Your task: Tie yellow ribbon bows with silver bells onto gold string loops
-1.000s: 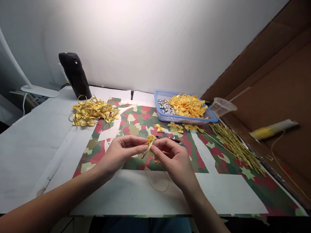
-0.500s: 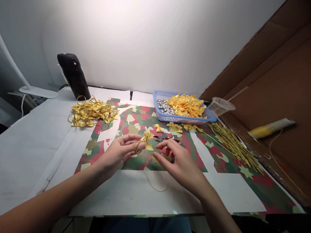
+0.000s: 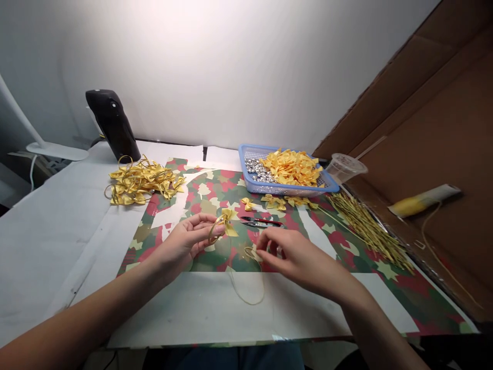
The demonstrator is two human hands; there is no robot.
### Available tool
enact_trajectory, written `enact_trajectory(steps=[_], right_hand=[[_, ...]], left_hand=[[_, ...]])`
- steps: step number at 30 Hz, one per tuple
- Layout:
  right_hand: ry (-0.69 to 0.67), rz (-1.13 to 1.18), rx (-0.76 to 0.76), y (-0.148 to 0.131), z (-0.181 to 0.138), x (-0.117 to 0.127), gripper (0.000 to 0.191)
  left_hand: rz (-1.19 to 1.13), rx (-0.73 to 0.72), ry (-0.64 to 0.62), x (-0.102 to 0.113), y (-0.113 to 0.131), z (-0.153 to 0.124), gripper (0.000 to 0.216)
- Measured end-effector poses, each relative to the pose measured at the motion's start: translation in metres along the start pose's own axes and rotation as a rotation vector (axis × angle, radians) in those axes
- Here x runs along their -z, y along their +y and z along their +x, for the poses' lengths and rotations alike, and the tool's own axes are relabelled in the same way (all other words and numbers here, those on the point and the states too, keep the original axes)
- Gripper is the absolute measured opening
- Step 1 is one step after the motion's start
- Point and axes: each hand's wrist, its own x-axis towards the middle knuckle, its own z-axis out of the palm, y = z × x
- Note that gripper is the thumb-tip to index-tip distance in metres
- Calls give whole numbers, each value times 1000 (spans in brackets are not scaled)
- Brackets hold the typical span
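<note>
A yellow ribbon bow (image 3: 229, 224) with a gold cord loop is pinched between the thumb and fingers of my left hand (image 3: 192, 236). From the bow a thin yellowish thread (image 3: 246, 302) hangs in a slack loop over the white sheet and rises to the right. Its other end reaches the closed fingertips of my right hand (image 3: 292, 257), where a small curl of thread shows; whether a needle is there I cannot tell. Just beyond both hands lie thread snips (image 3: 262, 222) with dark and red handles. A single loose bow (image 3: 247, 204) rests behind them.
A blue basket (image 3: 250, 186) at the back holds yellow bows and silver beads. Looped bows (image 3: 146, 180) are heaped at the left by a black bottle-shaped object (image 3: 114, 126). Gold cords (image 3: 365, 231) lie at the right, near a clear cup (image 3: 344, 167) and a thread spool (image 3: 423, 200).
My right hand has drawn away from the bow to the right and slightly down, its fingers closer together. My left hand still holds the bow, shifted slightly left. The snips show more fully.
</note>
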Motion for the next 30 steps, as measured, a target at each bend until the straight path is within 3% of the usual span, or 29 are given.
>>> enact_trajectory(steps=[7,16,20,22,25,28,30], right_hand=[[-90,-55,58,-6,10,17,13],[-78,-160,96,-21,15,-2,19],[-68,-148,110,-17,20,4,18],[-87,-51,128,-13,23,12,16],[-56,281,235,-7,27,19,10],[116,568,305,-4,30,14,6],[225,628,338,-3,31,5,8]], left_hand=[[-9,-13,32,-1,2,-1,30],[-46,-13,91,1,4,1,31],[-107,26,71,2,4,0,33],[-126,49,45,1,4,-1,32],[-103,74,35,-2,4,-4,31],[-66,98,65,-5,3,-4,34],[-57,109,75,-5,2,-3,34]])
